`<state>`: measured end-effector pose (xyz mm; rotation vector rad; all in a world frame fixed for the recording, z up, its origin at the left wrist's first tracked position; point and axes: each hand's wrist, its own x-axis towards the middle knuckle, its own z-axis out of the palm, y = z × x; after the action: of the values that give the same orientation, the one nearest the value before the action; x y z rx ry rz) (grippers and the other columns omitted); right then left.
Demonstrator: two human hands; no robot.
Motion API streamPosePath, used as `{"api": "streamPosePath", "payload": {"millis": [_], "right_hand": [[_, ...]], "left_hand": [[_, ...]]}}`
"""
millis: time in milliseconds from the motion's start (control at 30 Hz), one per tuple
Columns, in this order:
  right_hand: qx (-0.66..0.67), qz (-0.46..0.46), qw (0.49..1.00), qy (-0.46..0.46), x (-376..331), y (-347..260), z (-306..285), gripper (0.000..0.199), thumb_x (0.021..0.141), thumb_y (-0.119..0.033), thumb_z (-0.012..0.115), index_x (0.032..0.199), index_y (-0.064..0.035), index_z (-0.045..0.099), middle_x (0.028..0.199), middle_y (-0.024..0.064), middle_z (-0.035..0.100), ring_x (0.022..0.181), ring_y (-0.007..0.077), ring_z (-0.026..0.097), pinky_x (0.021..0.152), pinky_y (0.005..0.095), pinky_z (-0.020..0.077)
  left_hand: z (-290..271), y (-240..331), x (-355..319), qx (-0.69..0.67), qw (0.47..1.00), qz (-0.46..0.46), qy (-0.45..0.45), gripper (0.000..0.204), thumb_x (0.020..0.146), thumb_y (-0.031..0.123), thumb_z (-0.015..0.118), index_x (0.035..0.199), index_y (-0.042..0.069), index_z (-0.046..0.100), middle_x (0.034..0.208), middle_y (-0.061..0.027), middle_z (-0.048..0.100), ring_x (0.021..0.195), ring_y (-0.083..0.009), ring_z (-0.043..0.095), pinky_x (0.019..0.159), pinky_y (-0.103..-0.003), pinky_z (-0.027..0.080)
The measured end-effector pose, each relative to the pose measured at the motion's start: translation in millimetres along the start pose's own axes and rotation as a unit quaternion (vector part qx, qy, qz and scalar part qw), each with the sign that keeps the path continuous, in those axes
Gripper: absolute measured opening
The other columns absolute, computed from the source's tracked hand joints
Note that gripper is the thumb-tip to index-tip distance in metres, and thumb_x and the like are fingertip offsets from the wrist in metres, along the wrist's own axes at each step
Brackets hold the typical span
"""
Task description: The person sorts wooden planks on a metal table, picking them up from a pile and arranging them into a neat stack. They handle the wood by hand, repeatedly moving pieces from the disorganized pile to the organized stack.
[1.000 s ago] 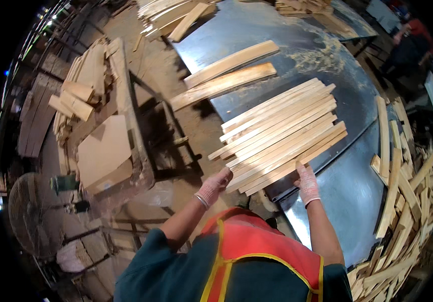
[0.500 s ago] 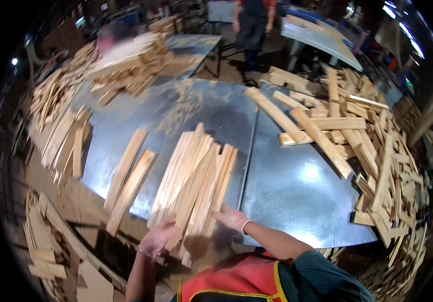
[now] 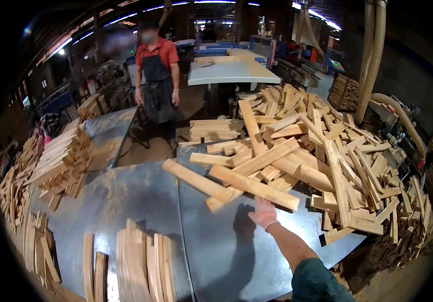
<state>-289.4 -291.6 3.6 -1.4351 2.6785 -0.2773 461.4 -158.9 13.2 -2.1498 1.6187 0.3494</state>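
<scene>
My right hand (image 3: 264,212), in a pale pinkish glove, is stretched out at the near edge of the pile. Its thumb stands apart from the fingers, whose tips meet the lower edge of a wooden board (image 3: 254,188); no closed grip on the board shows. Another board (image 3: 196,179) lies slantwise just left of it, over the seam of the metal table (image 3: 216,236). Below left, a row of wooden strips (image 3: 138,261) lies side by side, with two separate strips (image 3: 88,267) beside it. My left hand is out of view.
A large heap of loose boards (image 3: 337,166) covers the table's right side and spills past its edge. Stacked wood (image 3: 57,161) stands at the left. Across the table is a person in a dark apron (image 3: 158,75), near a white-topped bench (image 3: 231,73). Ribbed hoses (image 3: 370,60) hang at the right.
The view has swung up and right. My right hand has left the row of strips and reached the boards at the pile's edge. My left hand has dropped out of view.
</scene>
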Motion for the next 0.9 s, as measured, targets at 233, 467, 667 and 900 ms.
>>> {"api": "streamPosePath", "payload": {"millis": [233,467,667,900], "right_hand": [[-0.101,0.044,0.993,-0.05,43,97,-31,0.096,0.074,-0.04,0.086,0.154,-0.0088,0.042,0.137,0.0203,0.06,0.133,0.0357,0.056,0.108,0.0445,0.0473],[0.611,0.028,0.675,-0.413,-50,32,-32,0.08,0.094,-0.028,0.074,0.162,-0.0044,0.039,0.137,0.0163,0.062,0.124,0.0236,0.059,0.112,0.0358,0.0442],[0.152,-0.239,0.933,-0.221,49,-47,-8,0.097,0.088,-0.055,0.073,0.161,-0.0027,0.039,0.158,0.0252,0.049,0.148,0.0416,0.045,0.12,0.0421,0.0373],[0.133,-0.148,0.963,-0.182,100,-87,23,0.083,0.08,-0.034,0.083,0.151,-0.0052,0.05,0.138,0.0245,0.063,0.124,0.0414,0.062,0.103,0.0423,0.0511]], "left_hand": [[-100,235,-57,-0.124,0.913,0.357,0.154,0.062,0.1,0.047,0.064,0.141,0.0,0.059,0.13,-0.0228,0.068,0.119,-0.04,0.065,0.103,-0.047,0.053],[-69,420,-49,-0.53,0.722,0.314,-0.315,0.056,0.1,0.024,0.069,0.147,-0.002,0.053,0.144,-0.0128,0.059,0.131,-0.0266,0.056,0.116,-0.038,0.043],[-36,442,-26,-0.766,0.527,0.088,-0.358,0.033,0.1,0.02,0.069,0.126,0.001,0.065,0.111,-0.0098,0.071,0.099,-0.0206,0.07,0.087,-0.037,0.058],[-38,388,-4,-0.759,0.565,0.072,-0.314,0.04,0.095,0.015,0.075,0.132,0.003,0.064,0.112,-0.0057,0.073,0.097,-0.0174,0.071,0.085,-0.033,0.059]]}}
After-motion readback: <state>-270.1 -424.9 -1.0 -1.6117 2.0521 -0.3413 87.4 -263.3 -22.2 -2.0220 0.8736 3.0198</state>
